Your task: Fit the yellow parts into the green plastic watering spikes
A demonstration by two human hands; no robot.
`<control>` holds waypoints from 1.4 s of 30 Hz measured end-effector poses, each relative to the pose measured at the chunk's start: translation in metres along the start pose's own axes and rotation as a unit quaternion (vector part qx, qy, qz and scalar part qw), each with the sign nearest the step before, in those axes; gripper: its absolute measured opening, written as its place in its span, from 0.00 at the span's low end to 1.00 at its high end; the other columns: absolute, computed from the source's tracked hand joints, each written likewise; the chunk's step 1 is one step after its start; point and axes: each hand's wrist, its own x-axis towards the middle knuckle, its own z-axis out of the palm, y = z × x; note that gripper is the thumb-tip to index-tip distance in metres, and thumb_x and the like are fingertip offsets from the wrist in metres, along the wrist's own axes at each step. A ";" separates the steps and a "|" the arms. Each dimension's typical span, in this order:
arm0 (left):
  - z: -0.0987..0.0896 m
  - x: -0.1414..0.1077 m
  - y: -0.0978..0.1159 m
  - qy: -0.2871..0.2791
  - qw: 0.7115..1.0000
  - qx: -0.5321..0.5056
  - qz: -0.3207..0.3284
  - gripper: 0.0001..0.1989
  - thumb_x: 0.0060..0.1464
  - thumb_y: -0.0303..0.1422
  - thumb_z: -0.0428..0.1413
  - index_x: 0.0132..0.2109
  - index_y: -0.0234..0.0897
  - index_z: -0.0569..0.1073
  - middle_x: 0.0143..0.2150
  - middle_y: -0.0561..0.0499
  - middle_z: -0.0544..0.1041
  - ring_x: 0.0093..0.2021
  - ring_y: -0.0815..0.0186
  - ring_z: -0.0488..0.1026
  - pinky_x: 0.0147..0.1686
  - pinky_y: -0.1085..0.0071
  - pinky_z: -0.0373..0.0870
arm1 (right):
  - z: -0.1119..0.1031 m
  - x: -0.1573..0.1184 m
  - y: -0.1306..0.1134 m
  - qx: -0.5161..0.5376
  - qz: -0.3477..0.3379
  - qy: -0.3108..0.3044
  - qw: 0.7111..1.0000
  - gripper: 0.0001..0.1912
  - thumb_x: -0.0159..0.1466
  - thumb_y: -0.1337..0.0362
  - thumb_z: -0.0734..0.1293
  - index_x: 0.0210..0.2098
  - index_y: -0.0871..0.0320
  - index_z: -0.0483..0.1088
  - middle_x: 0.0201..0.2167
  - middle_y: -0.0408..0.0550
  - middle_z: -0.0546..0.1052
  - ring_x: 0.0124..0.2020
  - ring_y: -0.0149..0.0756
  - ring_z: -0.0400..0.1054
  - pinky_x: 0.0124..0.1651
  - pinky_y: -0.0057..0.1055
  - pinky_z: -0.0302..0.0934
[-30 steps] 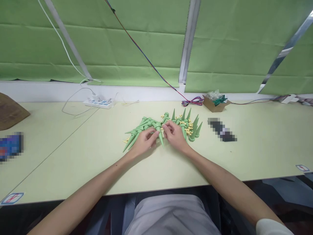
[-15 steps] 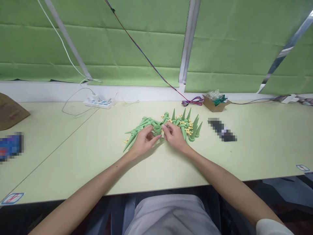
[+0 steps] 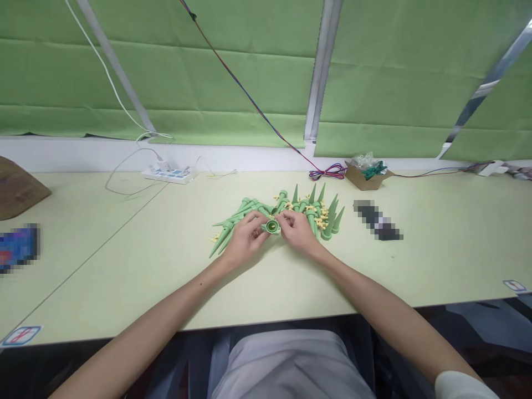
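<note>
My left hand [image 3: 245, 237] is closed on a green plastic plant watering spike [image 3: 272, 226], whose round open end faces up towards me. A bit of yellow shows inside that opening. Beside its rim, the fingertips of my right hand [image 3: 298, 231] are pinched together; whatever may be between them is too small to make out. Several more green spikes [image 3: 226, 228] lie behind and left of my left hand. Past my right hand is another group of green spikes [image 3: 331, 221], some standing point up, with small yellow valve pieces [image 3: 321, 223] among them.
At the back of the table [image 3: 291, 288] are a white power strip [image 3: 170, 175], a coiled red and blue cable [image 3: 328, 172] and a small cardboard box [image 3: 366, 178] with plastic wrap. A blurred dark item [image 3: 377, 220] lies right; a brown object [image 3: 20, 191] and blurred blue packet [image 3: 19, 247] are left.
The spike in my left hand has turned and shifted slightly right and towards me, so its opening faces me more directly. My right fingertips have moved slightly right, staying beside the rim.
</note>
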 end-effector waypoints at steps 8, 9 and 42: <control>0.000 0.002 0.000 0.029 0.995 -0.016 -0.092 0.18 0.51 0.21 0.54 0.48 0.39 0.74 0.47 0.49 0.75 0.29 0.71 0.71 0.29 0.72 0.68 | 0.004 -0.004 -0.006 0.058 0.001 -0.004 0.998 0.23 0.68 0.44 0.63 0.26 0.53 0.60 0.17 0.37 0.61 0.21 0.31 0.53 0.26 0.30 0.48; 0.000 0.003 0.001 0.035 0.993 -0.031 -0.113 0.18 0.50 0.22 0.55 0.49 0.39 0.73 0.47 0.49 0.75 0.29 0.71 0.71 0.28 0.73 0.68 | 0.004 -0.004 -0.007 0.063 0.000 -0.004 0.998 0.23 0.69 0.44 0.63 0.26 0.53 0.60 0.17 0.37 0.61 0.21 0.31 0.54 0.26 0.30 0.49; -0.002 0.006 0.007 -0.100 0.910 -0.315 -0.249 0.22 0.62 0.54 0.58 0.40 0.37 0.69 0.34 0.51 0.71 0.26 0.67 0.74 0.21 0.70 0.71 | 0.003 -0.009 -0.009 -0.061 -0.086 -0.034 0.994 0.12 0.73 0.57 0.60 0.34 0.53 0.65 0.27 0.43 0.76 0.26 0.34 0.64 0.34 0.31 0.57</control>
